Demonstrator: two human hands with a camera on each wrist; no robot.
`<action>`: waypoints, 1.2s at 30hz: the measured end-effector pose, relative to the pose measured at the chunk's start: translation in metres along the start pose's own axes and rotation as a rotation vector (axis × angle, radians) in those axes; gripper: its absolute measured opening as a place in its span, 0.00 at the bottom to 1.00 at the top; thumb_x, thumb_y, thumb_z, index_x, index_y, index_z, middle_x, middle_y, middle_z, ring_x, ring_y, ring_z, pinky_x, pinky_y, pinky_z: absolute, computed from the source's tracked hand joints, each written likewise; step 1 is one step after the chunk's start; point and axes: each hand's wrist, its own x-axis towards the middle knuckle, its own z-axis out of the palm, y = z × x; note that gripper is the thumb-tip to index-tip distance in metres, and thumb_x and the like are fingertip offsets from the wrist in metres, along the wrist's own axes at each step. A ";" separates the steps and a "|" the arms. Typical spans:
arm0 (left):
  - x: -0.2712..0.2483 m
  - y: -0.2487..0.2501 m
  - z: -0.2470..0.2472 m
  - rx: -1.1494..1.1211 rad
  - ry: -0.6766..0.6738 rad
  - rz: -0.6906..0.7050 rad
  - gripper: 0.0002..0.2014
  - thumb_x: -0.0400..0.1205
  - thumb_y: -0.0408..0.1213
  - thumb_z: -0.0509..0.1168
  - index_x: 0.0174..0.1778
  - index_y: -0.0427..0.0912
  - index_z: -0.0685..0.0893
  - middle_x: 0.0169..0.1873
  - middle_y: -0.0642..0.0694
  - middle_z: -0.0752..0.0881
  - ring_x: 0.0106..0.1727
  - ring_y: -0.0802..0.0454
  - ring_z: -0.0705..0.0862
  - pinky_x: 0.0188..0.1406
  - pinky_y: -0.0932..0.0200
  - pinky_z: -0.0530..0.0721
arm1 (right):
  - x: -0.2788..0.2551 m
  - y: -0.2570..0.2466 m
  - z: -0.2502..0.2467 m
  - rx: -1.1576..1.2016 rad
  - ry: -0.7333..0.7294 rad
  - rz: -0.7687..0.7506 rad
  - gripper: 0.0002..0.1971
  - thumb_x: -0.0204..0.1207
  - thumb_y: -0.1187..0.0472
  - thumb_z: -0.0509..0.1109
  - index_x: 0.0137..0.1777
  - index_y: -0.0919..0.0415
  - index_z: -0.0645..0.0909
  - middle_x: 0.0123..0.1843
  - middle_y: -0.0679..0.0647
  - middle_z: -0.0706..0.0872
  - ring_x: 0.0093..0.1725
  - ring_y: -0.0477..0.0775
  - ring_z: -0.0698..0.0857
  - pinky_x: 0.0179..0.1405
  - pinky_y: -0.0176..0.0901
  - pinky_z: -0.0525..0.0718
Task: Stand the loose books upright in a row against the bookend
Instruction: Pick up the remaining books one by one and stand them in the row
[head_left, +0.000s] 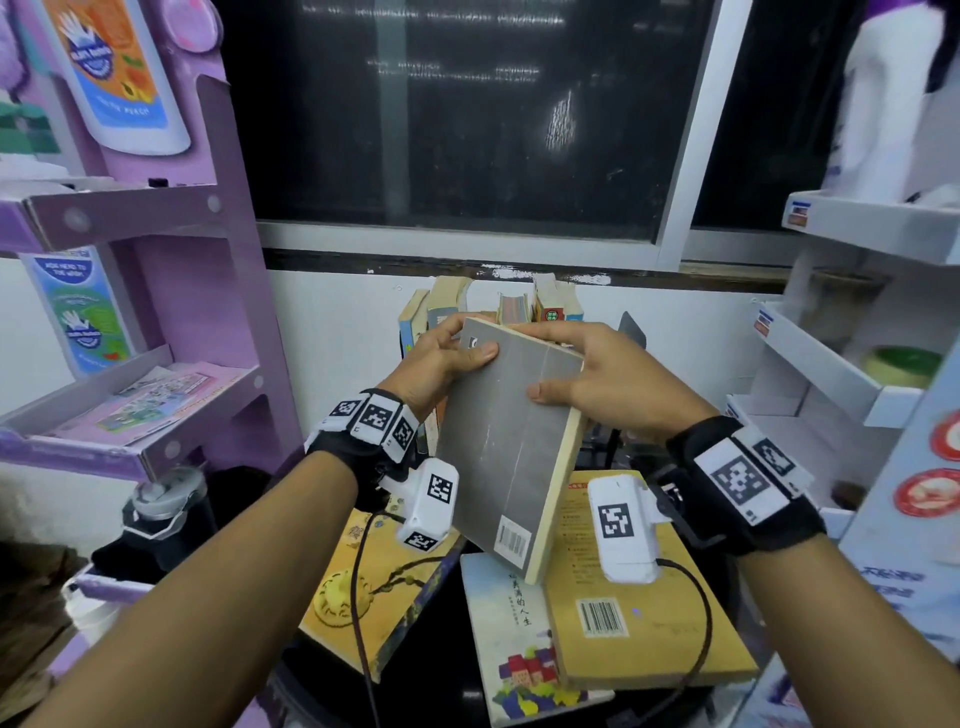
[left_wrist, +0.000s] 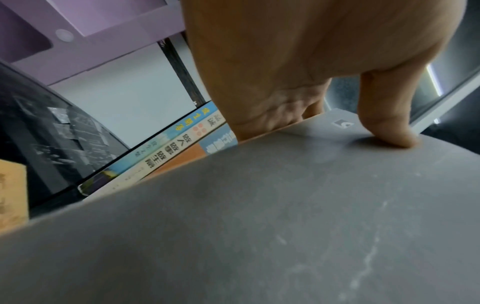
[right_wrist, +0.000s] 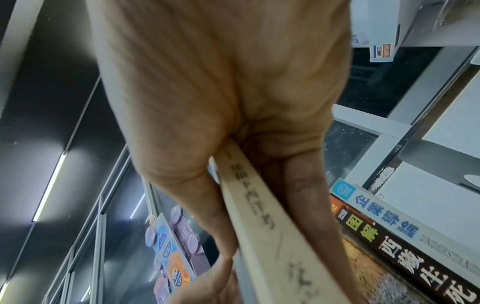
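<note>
Both hands hold a grey paperback (head_left: 509, 447) in the air, back cover up with a barcode at its near end. My left hand (head_left: 447, 358) grips its far left corner, thumb on the cover (left_wrist: 285, 205). My right hand (head_left: 597, 379) pinches the cream spine (right_wrist: 262, 222) on the right, thumb on top. Behind the hands, several books (head_left: 493, 306) stand upright in a row, with a dark bookend (head_left: 635, 328) at their right. Loose books lie flat below: a yellow patterned one (head_left: 374, 587), a pale one (head_left: 511, 644) and a tan one (head_left: 639, 629).
A purple display rack (head_left: 171, 322) with leaflets stands at the left, white shelves (head_left: 841, 358) at the right. A dark window (head_left: 467, 114) is behind. A bottle (head_left: 166, 499) stands low on the left. Cables run from the wrist cameras over the flat books.
</note>
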 end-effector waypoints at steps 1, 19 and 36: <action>0.003 0.000 0.003 0.034 -0.006 -0.006 0.23 0.71 0.37 0.71 0.64 0.44 0.81 0.51 0.46 0.89 0.51 0.50 0.88 0.47 0.57 0.85 | -0.001 0.000 -0.004 -0.015 0.015 0.006 0.27 0.75 0.60 0.76 0.73 0.45 0.76 0.64 0.45 0.82 0.55 0.46 0.84 0.51 0.43 0.88; 0.087 -0.008 0.042 0.657 0.170 0.135 0.19 0.81 0.46 0.68 0.68 0.49 0.81 0.67 0.51 0.82 0.68 0.52 0.78 0.70 0.54 0.73 | 0.001 0.044 -0.070 -0.222 0.221 0.278 0.30 0.73 0.64 0.76 0.75 0.49 0.76 0.60 0.60 0.84 0.41 0.54 0.88 0.22 0.37 0.84; 0.128 -0.026 0.030 0.948 0.050 0.145 0.28 0.77 0.54 0.71 0.73 0.56 0.76 0.76 0.50 0.73 0.75 0.50 0.72 0.74 0.48 0.70 | 0.061 0.081 -0.053 -0.405 0.313 0.328 0.27 0.74 0.67 0.68 0.74 0.56 0.76 0.56 0.62 0.82 0.55 0.66 0.84 0.55 0.55 0.87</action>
